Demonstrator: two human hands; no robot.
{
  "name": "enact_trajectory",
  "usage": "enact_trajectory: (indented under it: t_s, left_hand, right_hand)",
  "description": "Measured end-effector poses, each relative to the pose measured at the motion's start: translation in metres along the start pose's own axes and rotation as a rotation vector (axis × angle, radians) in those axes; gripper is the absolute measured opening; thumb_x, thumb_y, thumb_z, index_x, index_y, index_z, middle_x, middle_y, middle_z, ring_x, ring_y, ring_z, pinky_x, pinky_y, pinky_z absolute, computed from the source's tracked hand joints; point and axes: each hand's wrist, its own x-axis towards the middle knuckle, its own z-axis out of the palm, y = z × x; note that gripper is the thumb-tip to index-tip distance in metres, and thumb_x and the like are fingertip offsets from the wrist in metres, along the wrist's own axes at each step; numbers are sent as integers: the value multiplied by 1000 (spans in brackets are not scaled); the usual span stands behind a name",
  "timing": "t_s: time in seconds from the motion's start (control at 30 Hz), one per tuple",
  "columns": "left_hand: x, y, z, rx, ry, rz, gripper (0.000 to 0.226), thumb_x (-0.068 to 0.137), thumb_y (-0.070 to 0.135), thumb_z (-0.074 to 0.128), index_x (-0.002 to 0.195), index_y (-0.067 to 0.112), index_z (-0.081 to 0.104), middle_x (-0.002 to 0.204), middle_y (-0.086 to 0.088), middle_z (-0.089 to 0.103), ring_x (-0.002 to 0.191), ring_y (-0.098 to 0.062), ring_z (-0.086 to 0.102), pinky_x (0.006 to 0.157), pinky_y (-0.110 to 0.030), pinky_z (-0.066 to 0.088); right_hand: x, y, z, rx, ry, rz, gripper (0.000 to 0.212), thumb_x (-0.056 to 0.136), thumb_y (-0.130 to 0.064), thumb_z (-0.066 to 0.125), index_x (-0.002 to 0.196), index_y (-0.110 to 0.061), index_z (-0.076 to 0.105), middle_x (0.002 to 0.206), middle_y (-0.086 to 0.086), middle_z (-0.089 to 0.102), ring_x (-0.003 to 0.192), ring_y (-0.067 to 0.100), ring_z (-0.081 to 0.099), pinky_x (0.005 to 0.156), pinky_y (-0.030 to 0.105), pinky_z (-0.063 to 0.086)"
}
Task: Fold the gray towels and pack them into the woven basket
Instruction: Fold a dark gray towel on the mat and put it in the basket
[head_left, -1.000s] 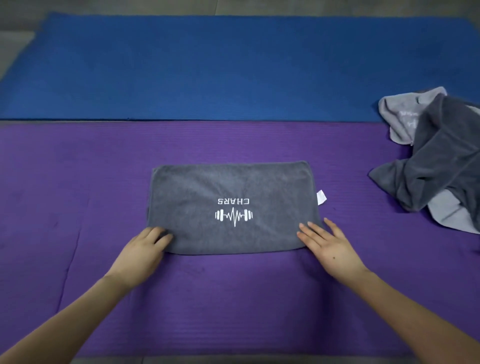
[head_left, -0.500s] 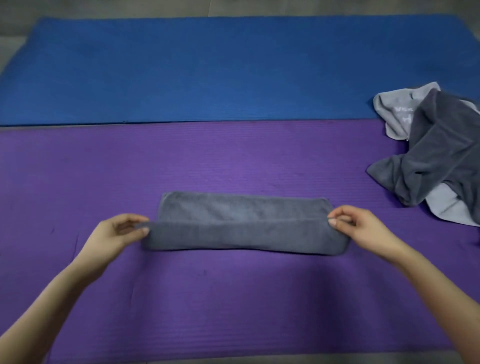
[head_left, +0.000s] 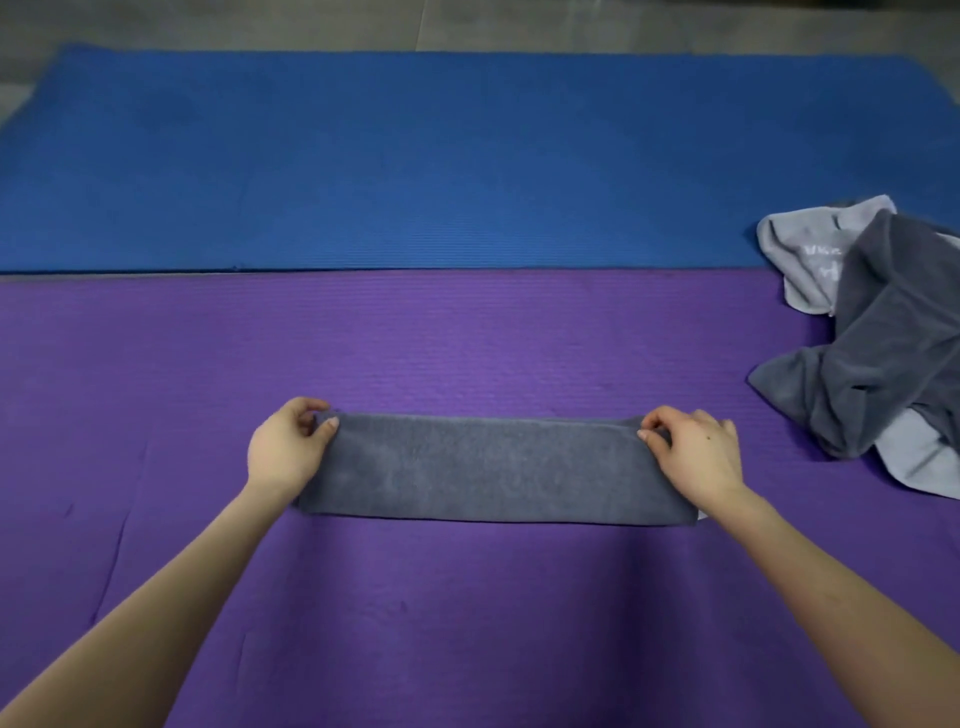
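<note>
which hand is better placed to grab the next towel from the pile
Probably the right hand: the crumpled pile lies on its side of the purple mat, while the left hand pinches the opposite end of the folded towel.

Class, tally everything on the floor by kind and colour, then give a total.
Ribbed foam mats: 2 (blue mat, purple mat)
Dark gray towels: 2 (folded dark gray towel pinched by left hand and right hand, crumpled dark gray towel)
Light gray towel: at least 1, partly hidden
Total: at least 5
</note>
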Motion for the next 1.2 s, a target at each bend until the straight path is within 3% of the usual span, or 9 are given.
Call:
enact_trajectory:
  t_s: [0.2, 0.3, 0.4, 0.5, 0.6, 0.8, 1.03, 1.1, 1.2]
  left_hand:
    - [-24, 1, -7, 6, -13, -204, 51, 84, 37, 65, 125, 10, 51, 113, -13, 62, 108, -34, 56, 86, -40, 42]
    - [-38, -3, -15, -126, -155, -358, 66, 59, 38, 74, 115, 10, 55, 110, -12, 58, 102, -30, 55, 79, -34, 38]
    - [-39, -10, -16, -211, -238, -363, 26, 65, 20, 76, 84, 7, 64, 89, -12, 63, 85, -27, 58, 76, -37, 42]
    - [-25, -10, -13, -219, -205, -293, 10, 73, 6, 75, 80, 3, 68, 81, -13, 66, 80, -24, 60, 77, -39, 47]
    - [12, 11, -13, -62, -41, -63, 25, 74, 12, 77, 96, 3, 68, 94, -15, 68, 89, -29, 64, 78, -37, 46]
    - [59, 80, 6, 173, 217, 460, 28, 80, 15, 65, 108, 9, 65, 107, -15, 66, 101, -37, 58, 88, -42, 43]
    - [-74, 28, 33, 356, 49, 1105, 37, 73, 5, 61, 107, 18, 57, 98, -9, 60, 87, -29, 51, 72, -37, 36]
    - [-119, -1, 38, 389, -22, 1228, 44, 73, 7, 62, 114, 19, 55, 103, -9, 59, 91, -27, 50, 78, -38, 35]
    - [-166, -17, 52, 341, -143, 1336, 36, 83, 16, 63, 118, 22, 55, 107, -10, 61, 97, -27, 53, 87, -38, 38]
  right_hand:
    - [7, 12, 4, 16, -15, -146, 30, 84, -19, 68, 112, -11, 67, 104, 11, 63, 98, 37, 56, 85, 43, 40]
    - [10, 16, 1, 73, -87, -145, 29, 89, -24, 62, 116, -13, 65, 109, 7, 64, 103, 31, 58, 90, 40, 39]
    - [10, 16, -2, 52, -122, -123, 30, 92, -32, 56, 118, -19, 63, 115, 2, 64, 109, 24, 58, 92, 37, 33]
    - [5, 14, -10, -63, -162, -98, 29, 92, -42, 53, 112, -24, 63, 115, -2, 66, 111, 19, 58, 90, 34, 32]
    - [-24, 7, -14, -96, -292, -17, 24, 91, -46, 53, 99, -25, 63, 105, -1, 70, 106, 21, 61, 86, 30, 37]
    - [-113, -31, 24, 215, -395, 232, 27, 90, -39, 57, 70, -24, 47, 89, 6, 68, 93, 25, 63, 72, 31, 42]
    - [-145, -37, 42, 572, -504, 397, 35, 87, -19, 65, 56, -17, 49, 53, -3, 45, 58, 14, 43, 61, 30, 35]
    - [-147, -38, 34, 572, -508, 353, 29, 87, -20, 65, 61, -18, 53, 61, 3, 54, 65, 19, 51, 66, 34, 42]
    - [-149, -37, 19, 191, -393, 105, 6, 89, -23, 57, 88, -20, 61, 89, 4, 67, 89, 25, 63, 73, 33, 46]
